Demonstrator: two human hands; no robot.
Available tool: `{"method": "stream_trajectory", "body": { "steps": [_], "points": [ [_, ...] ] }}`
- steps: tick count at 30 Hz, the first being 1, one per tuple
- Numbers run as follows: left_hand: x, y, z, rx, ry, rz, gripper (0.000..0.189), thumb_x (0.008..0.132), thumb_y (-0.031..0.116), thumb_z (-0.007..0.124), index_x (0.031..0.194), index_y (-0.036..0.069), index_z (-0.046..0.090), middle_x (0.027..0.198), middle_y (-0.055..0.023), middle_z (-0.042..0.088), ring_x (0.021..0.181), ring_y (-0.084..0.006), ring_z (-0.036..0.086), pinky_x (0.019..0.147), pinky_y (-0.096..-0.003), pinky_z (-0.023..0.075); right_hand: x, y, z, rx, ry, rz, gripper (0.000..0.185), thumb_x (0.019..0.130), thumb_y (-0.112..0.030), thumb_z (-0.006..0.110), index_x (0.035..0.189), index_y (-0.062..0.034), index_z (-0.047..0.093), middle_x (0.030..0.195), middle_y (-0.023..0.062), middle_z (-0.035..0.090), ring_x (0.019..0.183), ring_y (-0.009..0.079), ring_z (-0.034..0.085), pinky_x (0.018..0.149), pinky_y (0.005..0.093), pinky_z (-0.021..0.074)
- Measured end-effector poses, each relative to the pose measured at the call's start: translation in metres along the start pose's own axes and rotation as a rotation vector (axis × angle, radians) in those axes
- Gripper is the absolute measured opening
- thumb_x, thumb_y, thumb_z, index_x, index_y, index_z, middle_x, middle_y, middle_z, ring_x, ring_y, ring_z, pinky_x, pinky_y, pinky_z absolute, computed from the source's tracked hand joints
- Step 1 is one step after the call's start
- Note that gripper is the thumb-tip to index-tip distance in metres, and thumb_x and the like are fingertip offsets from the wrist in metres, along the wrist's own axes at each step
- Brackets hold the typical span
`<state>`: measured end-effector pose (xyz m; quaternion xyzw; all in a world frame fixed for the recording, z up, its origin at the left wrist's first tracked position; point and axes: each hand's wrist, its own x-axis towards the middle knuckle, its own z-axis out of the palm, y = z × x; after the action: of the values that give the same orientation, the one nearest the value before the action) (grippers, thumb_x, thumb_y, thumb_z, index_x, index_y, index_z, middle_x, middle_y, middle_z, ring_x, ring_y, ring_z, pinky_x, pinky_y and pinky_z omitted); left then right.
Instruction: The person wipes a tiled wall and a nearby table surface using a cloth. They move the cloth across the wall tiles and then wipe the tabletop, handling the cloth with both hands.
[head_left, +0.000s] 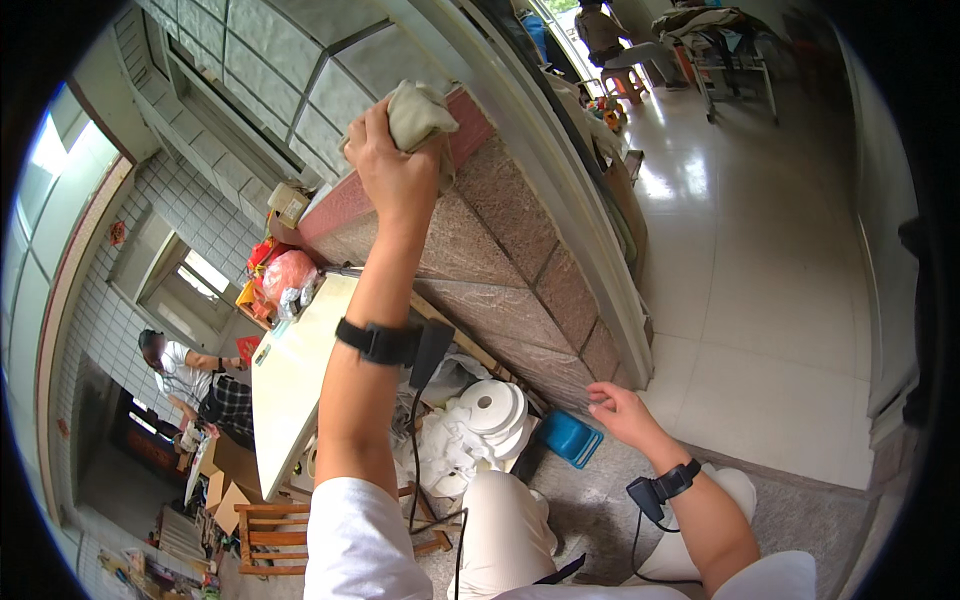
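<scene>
A folded pale green cloth (421, 116) is gripped in my left hand (397, 169), pressed against the tiled wall (337, 97) where the light tiles meet a reddish band (476, 124). Below that band the wall is faced with brown stone tiles (510, 262). My right hand (619, 411) hangs low by the foot of the wall, fingers loosely bent and apart, with nothing seen in it. Black straps with small dark devices and cables sit on both forearms.
A cream table (300, 375) bears bags at its far end. Beneath and beside it lie white rolls (491, 409), a blue plastic stool (570, 437) and a wooden chair (274, 536). A person (199, 379) stands beyond the table; another sits indoors.
</scene>
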<state>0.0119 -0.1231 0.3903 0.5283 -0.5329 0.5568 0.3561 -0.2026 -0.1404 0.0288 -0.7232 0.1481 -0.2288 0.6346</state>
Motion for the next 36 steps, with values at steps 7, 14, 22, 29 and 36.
{"method": "stream_trajectory", "body": {
  "steps": [7,14,22,29,36],
  "points": [
    [0.018,-0.017,0.001,-0.214,0.105,-0.126,0.047,0.066,0.016,0.073,0.108,0.002,0.057,0.100,-0.0164,0.055,0.100,-0.0359,0.050,0.089,-0.0423,0.0390,-0.002,0.000,-0.008,-0.002,0.046,-0.012,0.037,0.084,-0.016,0.063,0.118,-0.0031,0.056,0.107,0.0159,0.064,0.089,0.0225,0.064,0.079,0.0341,0.0510],
    [0.107,-0.062,0.016,0.027,0.314,-0.025,0.058,0.067,0.029,0.076,0.113,0.002,0.054,0.105,-0.0216,0.055,0.101,-0.0403,0.050,0.090,-0.0447,0.0395,-0.007,-0.001,-0.011,-0.031,0.003,0.003,0.039,0.084,-0.016,0.064,0.119,-0.0034,0.056,0.105,0.0153,0.065,0.088,0.0230,0.065,0.077,0.0338,0.0517],
    [0.168,-0.072,0.001,-0.007,0.196,-0.185,0.063,0.065,0.036,0.079,0.112,0.003,0.055,0.107,-0.0242,0.055,0.101,-0.0405,0.053,0.089,-0.0471,0.0415,-0.002,0.003,-0.004,-0.038,0.016,-0.014,0.037,0.083,-0.017,0.065,0.117,-0.0055,0.057,0.104,0.0154,0.066,0.087,0.0246,0.065,0.077,0.0349,0.0519],
    [0.091,-0.027,-0.012,0.339,0.020,0.099,0.057,0.061,0.015,0.078,0.114,0.013,0.058,0.111,-0.0147,0.052,0.104,-0.0369,0.049,0.092,-0.0427,0.0411,-0.005,0.010,0.001,-0.065,-0.017,-0.016,0.036,0.082,-0.017,0.065,0.115,-0.0054,0.059,0.105,0.0158,0.066,0.087,0.0258,0.065,0.077,0.0361,0.0522],
    [0.157,-0.009,0.029,0.949,-0.207,0.471,0.022,0.083,0.019,0.052,0.102,0.018,0.063,0.105,-0.0071,0.060,0.104,-0.0294,0.053,0.080,-0.0465,0.0361,-0.002,0.015,0.000,-0.106,0.005,-0.054,0.033,0.081,-0.017,0.065,0.111,-0.0043,0.061,0.103,0.0168,0.065,0.086,0.0279,0.065,0.077,0.0365,0.0522]
  ]
}}
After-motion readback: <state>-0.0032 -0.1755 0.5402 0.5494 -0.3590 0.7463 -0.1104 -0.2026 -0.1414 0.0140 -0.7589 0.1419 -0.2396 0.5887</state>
